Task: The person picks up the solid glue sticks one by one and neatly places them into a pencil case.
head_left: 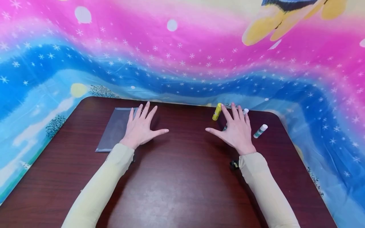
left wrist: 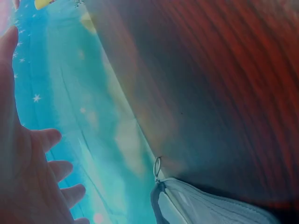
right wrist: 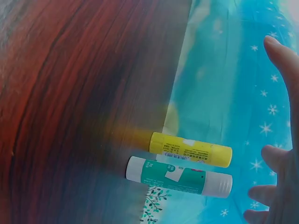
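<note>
1 left hand, 1 right hand — fingers apart | 1 pouch | 1 yellow tube | at least 2 white-green tubes

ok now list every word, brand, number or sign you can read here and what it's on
None can be read with certainty.
Yellow tube: dark print, too small and blurred.
Green-and-white tube: pale print, too small and blurred.
Rightmost white-capped tube, head view: markings too small.
</note>
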`<act>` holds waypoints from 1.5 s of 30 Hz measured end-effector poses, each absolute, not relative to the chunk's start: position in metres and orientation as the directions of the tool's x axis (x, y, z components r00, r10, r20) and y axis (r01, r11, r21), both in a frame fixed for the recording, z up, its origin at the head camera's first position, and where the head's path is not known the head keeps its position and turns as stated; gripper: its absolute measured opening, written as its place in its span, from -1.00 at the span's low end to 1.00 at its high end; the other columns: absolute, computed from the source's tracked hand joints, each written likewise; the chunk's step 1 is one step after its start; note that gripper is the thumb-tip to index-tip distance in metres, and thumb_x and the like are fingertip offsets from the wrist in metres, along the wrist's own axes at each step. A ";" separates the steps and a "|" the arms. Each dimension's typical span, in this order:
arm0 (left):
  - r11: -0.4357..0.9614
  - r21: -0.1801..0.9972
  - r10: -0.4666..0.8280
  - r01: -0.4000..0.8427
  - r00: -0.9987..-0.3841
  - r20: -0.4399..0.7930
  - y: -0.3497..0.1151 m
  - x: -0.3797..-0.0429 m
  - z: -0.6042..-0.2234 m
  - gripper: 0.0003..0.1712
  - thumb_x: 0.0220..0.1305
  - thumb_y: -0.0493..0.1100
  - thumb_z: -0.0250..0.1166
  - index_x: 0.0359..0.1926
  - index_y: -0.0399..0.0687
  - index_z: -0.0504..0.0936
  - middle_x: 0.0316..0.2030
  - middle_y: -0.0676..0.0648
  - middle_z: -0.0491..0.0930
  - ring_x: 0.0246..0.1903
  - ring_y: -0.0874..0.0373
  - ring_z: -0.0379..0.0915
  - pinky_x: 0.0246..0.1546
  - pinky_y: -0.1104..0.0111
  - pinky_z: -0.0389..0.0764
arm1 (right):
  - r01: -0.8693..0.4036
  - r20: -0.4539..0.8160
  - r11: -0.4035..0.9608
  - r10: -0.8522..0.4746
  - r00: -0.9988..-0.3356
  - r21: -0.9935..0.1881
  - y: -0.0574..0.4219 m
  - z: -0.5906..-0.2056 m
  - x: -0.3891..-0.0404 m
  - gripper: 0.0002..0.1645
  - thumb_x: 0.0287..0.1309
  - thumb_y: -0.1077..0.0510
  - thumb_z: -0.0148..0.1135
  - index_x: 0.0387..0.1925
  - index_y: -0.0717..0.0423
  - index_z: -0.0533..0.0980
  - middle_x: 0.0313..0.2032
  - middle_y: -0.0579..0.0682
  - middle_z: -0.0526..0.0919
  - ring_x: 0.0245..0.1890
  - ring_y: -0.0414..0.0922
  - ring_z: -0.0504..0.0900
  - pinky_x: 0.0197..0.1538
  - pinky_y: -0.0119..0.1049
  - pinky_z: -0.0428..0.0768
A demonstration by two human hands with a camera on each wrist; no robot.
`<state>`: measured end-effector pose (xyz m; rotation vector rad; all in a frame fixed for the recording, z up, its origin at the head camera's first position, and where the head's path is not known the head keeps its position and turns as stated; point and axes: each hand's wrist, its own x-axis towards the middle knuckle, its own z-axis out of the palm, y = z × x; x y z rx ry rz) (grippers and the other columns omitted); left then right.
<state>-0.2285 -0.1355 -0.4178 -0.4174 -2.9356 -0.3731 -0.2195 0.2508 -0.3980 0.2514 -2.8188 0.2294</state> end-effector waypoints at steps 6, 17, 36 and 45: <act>0.924 0.242 0.254 0.295 -0.949 0.187 -0.137 -0.224 -0.414 0.35 0.00 0.81 -0.07 0.64 0.17 -0.05 0.61 -0.12 -0.20 0.55 -0.21 -0.29 0.48 -0.08 -0.46 | -0.211 0.334 0.966 -0.151 -0.930 -0.151 0.251 -0.396 -0.216 0.33 -0.08 -0.75 0.09 0.62 -0.30 -0.01 0.58 0.14 -0.01 0.56 0.19 -0.11 0.47 0.31 -0.04; 0.912 0.294 0.240 0.287 -0.953 0.184 -0.146 -0.211 -0.411 0.32 0.07 0.69 0.12 0.62 -0.01 0.04 0.59 -0.19 -0.10 0.54 -0.18 -0.21 0.52 -0.02 -0.23 | -0.233 0.387 0.955 -0.147 -0.910 -0.185 0.252 -0.393 -0.207 0.32 -0.09 -0.70 0.20 0.61 -0.23 0.08 0.54 0.15 0.11 0.52 0.21 0.03 0.40 0.35 0.12; 0.895 0.357 0.188 0.266 -0.953 0.239 -0.174 -0.185 -0.402 0.02 0.23 0.29 0.39 0.50 -0.20 0.28 0.48 -0.31 0.17 0.41 -0.33 0.11 0.37 -0.21 0.19 | -0.222 0.433 0.939 -0.091 -0.897 -0.262 0.275 -0.387 -0.190 0.31 -0.09 -0.58 0.38 0.59 -0.12 0.15 0.50 0.17 0.20 0.49 0.18 0.13 0.37 0.34 0.18; 0.893 0.401 0.122 0.205 -0.967 0.223 -0.190 -0.175 -0.401 -0.03 0.22 0.19 0.44 0.46 -0.25 0.33 0.41 -0.38 0.27 0.34 -0.37 0.18 0.29 -0.28 0.27 | -0.204 0.442 0.945 -0.074 -0.894 -0.254 0.288 -0.387 -0.185 0.27 -0.07 -0.47 0.47 0.56 -0.05 0.20 0.48 0.18 0.25 0.46 0.17 0.19 0.34 0.31 0.28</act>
